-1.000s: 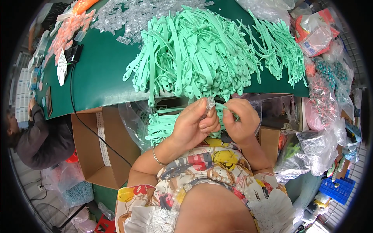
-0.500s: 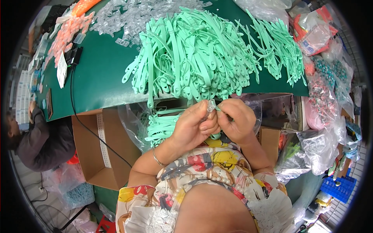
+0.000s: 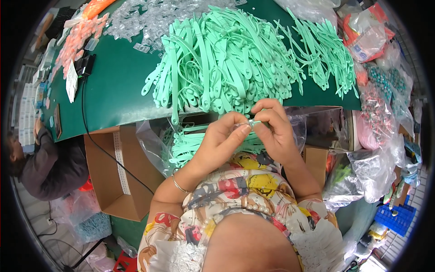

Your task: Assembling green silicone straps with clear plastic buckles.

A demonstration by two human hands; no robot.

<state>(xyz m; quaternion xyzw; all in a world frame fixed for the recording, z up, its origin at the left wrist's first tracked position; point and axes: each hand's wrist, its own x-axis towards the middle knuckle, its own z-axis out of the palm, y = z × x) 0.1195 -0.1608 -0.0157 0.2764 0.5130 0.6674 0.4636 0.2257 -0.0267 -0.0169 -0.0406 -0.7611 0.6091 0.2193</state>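
My left hand (image 3: 223,141) is closed in a pinch on a small clear plastic piece (image 3: 250,123), just in front of the table edge. My right hand (image 3: 275,132) meets it there, thumb and forefinger pinching what looks like the end of a mint-green strap (image 3: 257,121) against the clear piece. The fingers hide most of both. Right behind my hands, a big heap of mint-green straps (image 3: 226,63) with holed ends covers the table's front. Below my hands, more mint-green straps (image 3: 183,147) lie in a clear plastic bag.
On the green table (image 3: 118,97) are loose clear plastic pieces (image 3: 149,22), pink pieces (image 3: 81,38), a smaller strap pile (image 3: 324,56) and a black cable (image 3: 84,109). An open cardboard box (image 3: 108,172) stands at left. Bagged goods (image 3: 376,109) crowd the right. Another person (image 3: 52,163) works far left.
My left hand has turned, its thumb now stretched toward the clear piece, which has tipped over sideways. My right hand has risen slightly, its other fingers lifting away from the pinch.
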